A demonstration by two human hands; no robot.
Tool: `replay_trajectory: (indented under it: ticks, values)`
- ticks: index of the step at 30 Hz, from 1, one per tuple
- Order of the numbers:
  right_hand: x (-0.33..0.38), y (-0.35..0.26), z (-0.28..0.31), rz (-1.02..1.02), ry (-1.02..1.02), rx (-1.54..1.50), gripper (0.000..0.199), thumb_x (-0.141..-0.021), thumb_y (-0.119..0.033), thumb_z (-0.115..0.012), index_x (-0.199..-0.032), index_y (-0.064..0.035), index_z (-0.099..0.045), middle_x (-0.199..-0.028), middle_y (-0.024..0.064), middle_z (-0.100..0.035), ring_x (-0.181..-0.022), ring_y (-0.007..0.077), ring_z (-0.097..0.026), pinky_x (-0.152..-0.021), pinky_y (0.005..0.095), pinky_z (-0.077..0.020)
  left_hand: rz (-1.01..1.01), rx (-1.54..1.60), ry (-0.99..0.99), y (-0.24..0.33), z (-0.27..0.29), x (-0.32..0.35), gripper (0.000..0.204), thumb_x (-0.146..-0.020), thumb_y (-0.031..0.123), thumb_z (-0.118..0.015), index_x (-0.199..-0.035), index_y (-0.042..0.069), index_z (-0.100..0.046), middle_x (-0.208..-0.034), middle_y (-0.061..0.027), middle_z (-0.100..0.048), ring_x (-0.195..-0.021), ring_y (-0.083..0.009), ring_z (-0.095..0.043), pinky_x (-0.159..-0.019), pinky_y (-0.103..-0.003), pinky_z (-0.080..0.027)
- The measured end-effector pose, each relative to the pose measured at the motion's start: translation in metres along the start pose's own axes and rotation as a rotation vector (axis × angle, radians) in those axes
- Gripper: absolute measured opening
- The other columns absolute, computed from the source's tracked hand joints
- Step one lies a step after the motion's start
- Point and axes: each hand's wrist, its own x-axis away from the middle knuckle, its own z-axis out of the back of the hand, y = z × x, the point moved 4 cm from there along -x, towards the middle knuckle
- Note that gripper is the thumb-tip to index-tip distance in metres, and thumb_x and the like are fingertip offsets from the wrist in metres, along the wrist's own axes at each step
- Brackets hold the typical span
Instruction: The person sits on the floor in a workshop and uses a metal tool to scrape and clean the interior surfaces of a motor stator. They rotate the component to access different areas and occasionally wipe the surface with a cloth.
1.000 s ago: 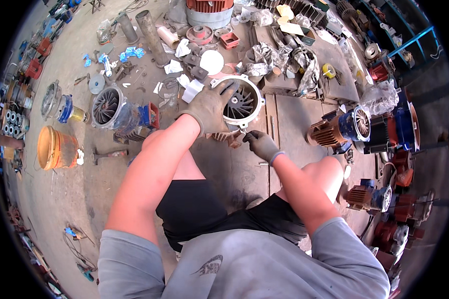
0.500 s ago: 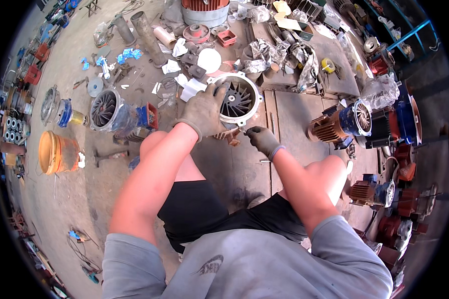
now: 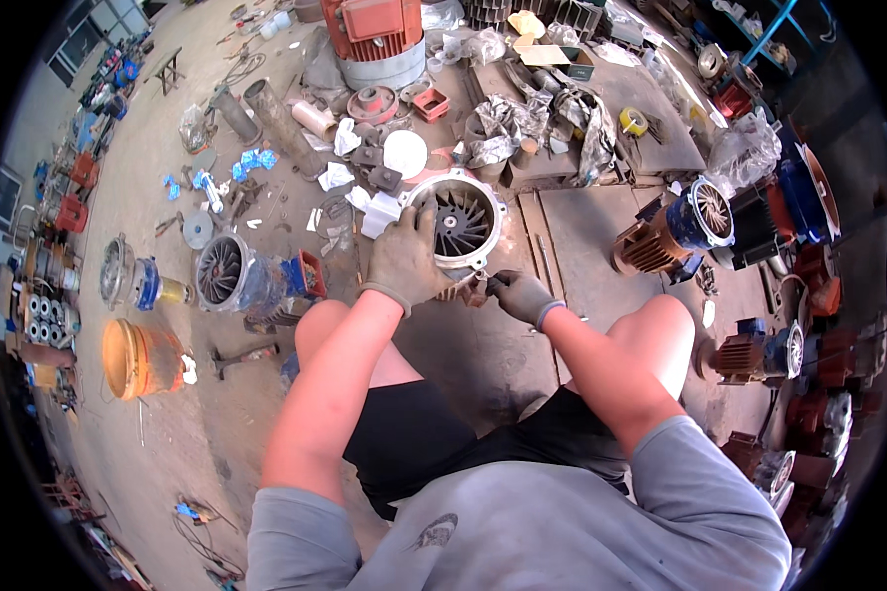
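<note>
Between my knees stands a motor with a round pale metal flange (image 3: 501,219) and a black bladed fan wheel (image 3: 453,223) inside its opening. My gloved left hand (image 3: 404,260) grips the flange at its left, fingers over the rim next to the blades. By the lower right of the flange is my gloved right hand (image 3: 524,298), its fingers pinched together near a small brown part on the motor's side. Whatever those fingertips hold is too small to make out. The motor's lower body is mostly hidden behind my left hand.
Another bladed motor (image 3: 224,273) lies to the left, near an orange bucket (image 3: 158,360) and a hammer (image 3: 244,359). On the right stands a brown-and-blue motor (image 3: 660,232). Crumpled plastic, yellow tape (image 3: 633,121) and a large red motor (image 3: 375,30) are farther back.
The view has tilted up, so the scene sits lower in it. My left hand's fingers have shifted slightly on the flange rim; my right hand stays by its lower right side.
</note>
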Motion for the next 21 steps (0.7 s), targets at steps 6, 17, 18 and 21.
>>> replay_trajectory:
  ticks: [6,17,18,21]
  values:
    - [-0.040,0.005,0.036,-0.022,-0.318,0.270,0.040,-0.103,-0.038,-0.061,-0.118,-0.0080,-0.084,-0.105,0.0132,-0.083,-0.091,0.0225,-0.079,-0.082,0.0396,-0.0605,-0.021,-0.016,0.027,0.006,-0.001,-0.004,0.121,-0.074,0.070,-0.091,-0.157,-0.006,-0.045,-0.136,-0.0259,-0.060,-0.115,-0.0402,-0.073,-0.095,-0.048,-0.063]
    - [-0.008,0.038,-0.108,-0.201,0.681,-0.662,0.033,-0.110,-0.025,-0.065,-0.130,0.0002,-0.073,-0.095,0.0063,-0.077,-0.076,0.0141,-0.066,-0.068,0.0322,-0.0538,0.043,0.022,-0.031,0.018,-0.002,-0.001,0.118,-0.071,0.060,-0.096,-0.152,-0.009,-0.045,-0.137,-0.0299,-0.058,-0.121,-0.0444,-0.068,-0.104,-0.052,-0.058]
    - [-0.013,0.036,-0.105,-0.228,0.575,-0.726,0.034,-0.110,-0.027,-0.064,-0.129,0.0004,-0.073,-0.101,0.0098,-0.079,-0.082,0.0199,-0.071,-0.075,0.0360,-0.0562,0.046,0.006,-0.033,0.018,0.003,-0.002,0.118,-0.071,0.060,-0.096,-0.152,-0.009,-0.045,-0.138,-0.0302,-0.058,-0.122,-0.0442,-0.068,-0.104,-0.052,-0.058]
    - [0.008,-0.002,-0.055,-0.234,0.237,-0.367,0.038,-0.110,-0.032,-0.062,-0.127,-0.0002,-0.075,-0.114,0.0188,-0.081,-0.099,0.0359,-0.076,-0.092,0.0451,-0.0580,0.169,-0.061,-0.127,0.007,-0.001,0.012,0.123,-0.072,0.065,-0.094,-0.156,-0.008,-0.043,-0.143,-0.0303,-0.057,-0.126,-0.0437,-0.067,-0.101,-0.050,-0.060]
